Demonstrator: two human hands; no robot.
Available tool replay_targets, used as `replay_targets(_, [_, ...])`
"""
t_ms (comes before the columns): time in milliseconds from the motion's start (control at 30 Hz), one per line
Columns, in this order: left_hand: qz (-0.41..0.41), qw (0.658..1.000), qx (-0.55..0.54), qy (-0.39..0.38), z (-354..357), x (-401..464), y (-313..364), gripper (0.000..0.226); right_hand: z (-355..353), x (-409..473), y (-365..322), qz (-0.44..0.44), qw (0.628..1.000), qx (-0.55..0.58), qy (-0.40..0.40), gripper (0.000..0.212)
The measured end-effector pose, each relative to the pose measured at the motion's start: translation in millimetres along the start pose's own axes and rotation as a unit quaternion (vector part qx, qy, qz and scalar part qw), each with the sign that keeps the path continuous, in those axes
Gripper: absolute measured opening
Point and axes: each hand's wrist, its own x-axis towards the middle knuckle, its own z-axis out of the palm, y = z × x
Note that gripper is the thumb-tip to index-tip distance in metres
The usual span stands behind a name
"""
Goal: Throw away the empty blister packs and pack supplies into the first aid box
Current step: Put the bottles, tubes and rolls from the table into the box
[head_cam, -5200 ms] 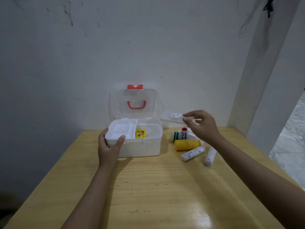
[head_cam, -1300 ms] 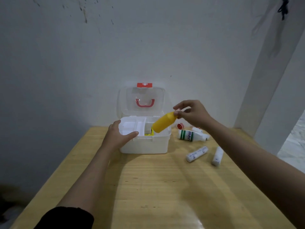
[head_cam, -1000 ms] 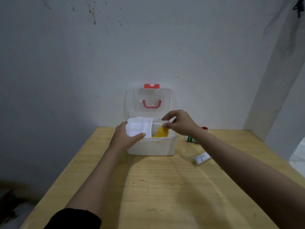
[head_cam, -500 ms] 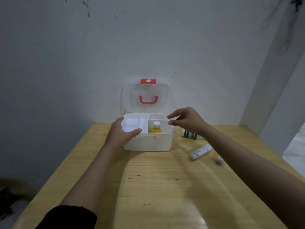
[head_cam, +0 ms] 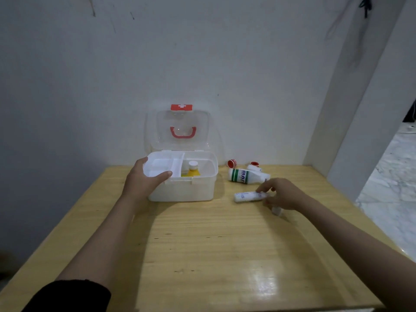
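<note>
Box [head_cam: 180, 190] open, yellow bottle [head_cam: 192, 170] inside; L hand [head_cam: 144, 183] grips tray; R fingers [head_cam: 262, 188] pinch tube [head_cam: 247, 196].

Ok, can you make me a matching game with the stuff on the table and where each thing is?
Things:
1. yellow bottle
2. white roll
3. green-striped bottle
4. left hand

Places:
A. under the right hand's fingers
B. lying on the table, right of the box
C. on the box's tray
D. inside the first aid box

Pairs: 1-D, 2-A, 3-B, 4-C
</note>
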Motion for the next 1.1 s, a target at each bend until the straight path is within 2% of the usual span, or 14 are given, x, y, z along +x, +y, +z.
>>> replay_targets(200, [-0.004,1.000,0.007,0.001,-0.9,-0.9,2.1,0.092,7.6,-0.3,1.4,-0.015,0.999,-0.033,0.040,0.021])
replay_targets(433, [-0.010,1.000,0.008,0.002,-1.0,-0.5,3.3,0.091,-22.7,-0.9,29.8,0.013,0.989,0.120,0.080,0.016])
replay_targets(500, [-0.010,1.000,0.006,0.002,-1.1,-0.6,3.0,0.091,-35.5,-5.7,40.6,0.038,0.978,0.198,0.060,0.017])
replay_targets(600, [-0.009,1.000,0.009,0.003,-0.6,-0.6,2.9,0.090,-49.0,-12.1,58.0,0.073,0.961,0.267,-0.018,0.019])
replay_targets(767, [-0.012,1.000,0.016,0.002,-0.3,0.4,2.4,0.091,-47.2,-14.8,69.0,0.138,0.963,0.225,-0.060,0.027])
replay_targets(900, [-0.016,1.000,0.022,0.001,-0.5,0.7,2.2,0.091,-30.9,-8.3,58.7,0.184,0.965,0.185,-0.012,0.012])
replay_targets(1000, [-0.019,1.000,0.024,0.002,-0.5,0.6,3.4,0.090,-25.3,-2.3,46.6,0.204,0.966,0.157,0.032,0.040])
replay_targets(1100, [-0.021,1.000,0.019,0.003,-0.5,-0.1,4.1,0.090,-27.1,0.3,30.9,0.217,0.967,0.133,0.005,0.048])
